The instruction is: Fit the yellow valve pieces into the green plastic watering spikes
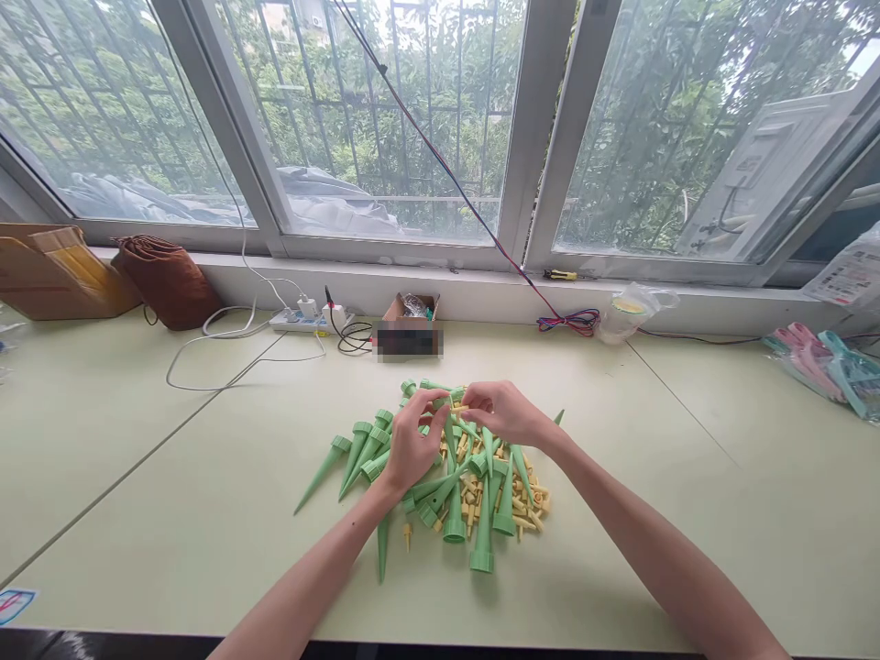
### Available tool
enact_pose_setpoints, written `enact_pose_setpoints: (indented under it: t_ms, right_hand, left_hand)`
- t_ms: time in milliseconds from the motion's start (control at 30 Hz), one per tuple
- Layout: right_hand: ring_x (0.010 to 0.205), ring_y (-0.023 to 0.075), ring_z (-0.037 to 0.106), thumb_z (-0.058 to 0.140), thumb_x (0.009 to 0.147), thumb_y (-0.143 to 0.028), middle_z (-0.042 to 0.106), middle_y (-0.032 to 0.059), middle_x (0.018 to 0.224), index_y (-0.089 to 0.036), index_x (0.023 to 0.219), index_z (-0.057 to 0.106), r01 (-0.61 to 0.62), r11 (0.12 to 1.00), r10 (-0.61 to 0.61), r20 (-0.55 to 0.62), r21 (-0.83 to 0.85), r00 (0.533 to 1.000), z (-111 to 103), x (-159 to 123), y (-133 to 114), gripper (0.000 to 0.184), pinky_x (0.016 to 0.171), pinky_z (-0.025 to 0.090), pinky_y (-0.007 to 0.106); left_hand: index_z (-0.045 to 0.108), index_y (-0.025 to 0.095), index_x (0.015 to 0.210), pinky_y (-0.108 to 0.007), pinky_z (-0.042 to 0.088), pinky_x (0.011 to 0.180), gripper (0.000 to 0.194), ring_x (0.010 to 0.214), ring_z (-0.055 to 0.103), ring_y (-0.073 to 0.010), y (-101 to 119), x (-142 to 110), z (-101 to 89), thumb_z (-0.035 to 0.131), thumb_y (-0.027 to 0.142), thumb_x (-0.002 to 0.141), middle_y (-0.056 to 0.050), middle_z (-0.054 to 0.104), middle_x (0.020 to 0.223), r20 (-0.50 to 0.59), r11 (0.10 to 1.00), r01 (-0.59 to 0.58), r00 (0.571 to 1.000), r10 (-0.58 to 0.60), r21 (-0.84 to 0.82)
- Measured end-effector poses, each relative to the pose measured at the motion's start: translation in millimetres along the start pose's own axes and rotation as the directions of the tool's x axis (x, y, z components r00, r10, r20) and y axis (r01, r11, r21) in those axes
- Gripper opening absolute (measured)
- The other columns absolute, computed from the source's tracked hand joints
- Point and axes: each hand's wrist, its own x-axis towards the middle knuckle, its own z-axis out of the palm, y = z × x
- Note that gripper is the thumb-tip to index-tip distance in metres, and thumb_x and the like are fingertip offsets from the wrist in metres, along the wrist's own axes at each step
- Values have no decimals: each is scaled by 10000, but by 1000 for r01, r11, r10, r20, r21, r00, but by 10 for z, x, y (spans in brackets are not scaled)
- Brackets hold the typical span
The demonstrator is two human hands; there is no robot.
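1. a pile of green spikes and yellow pieces (483, 522) spreads across a pale tabletop (206, 495), several spikes fanning out on its left.
2. the front edge (481, 640) runs nearer the camera than the pile, a band of tabletop between them.
3. behind the pile, a small carton (393, 308) and a power strip (313, 324) sit short of the window ledge (481, 284).
4. broad stretches of tabletop flank the pile — on its right, they reach toward bagged pink and blue items (818, 362).
5. over the pile's far part, the left hand (416, 440) curls, thumb and forefinger nearly together at a green spike; whether they grip it, one cannot tell.
6. just right of it, above the pile, the right hand (505, 412) pinches — narrowly — a small yellow piece (458, 410).
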Motion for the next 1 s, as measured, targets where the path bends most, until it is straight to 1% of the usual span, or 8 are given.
enact_pose_setpoints:
  t_ms: [400,667,833,1000]
  right_hand:
    - [609,133,600,616,911,-362,687,30,706,-167,767,630,-17,1000,17,13,-16,1000,-18,1,13,244,568,460,246]
    - [597,133,596,601,919,-356,693,32,709,-169,767,635,-20,999,20,16,-40,1000,-2,-5,11,243,562,448,252]
    - [596,129,593,577,925,-307,690,28,704,-169,765,637,-19,998,19,10,-55,1000,-5,-7,9,220,572,444,248]
    - [559,126,586,546,935,-309,669,18,657,-171,733,612,-49,997,51,25,-58,998,1,-5,5,253,549,428,241]
  left_hand:
    - [618,219,1059,-261,574,634,163,762,591,-151,1,-3,-4,542,321,958,-48,630,962,7,1000,-3,1000,3,7]
    - [620,219,1059,-258,574,624,168,765,594,-152,-14,-7,0,542,325,955,-51,630,963,7,1000,4,1000,-4,-7]
    - [616,217,1054,-250,567,623,170,765,605,-150,-26,-8,0,543,333,953,-49,637,968,7,1000,22,1000,-21,-16]
    - [612,217,1053,-248,562,613,173,743,608,-146,-26,-6,0,538,340,957,-49,640,963,22,999,34,999,-34,-27]
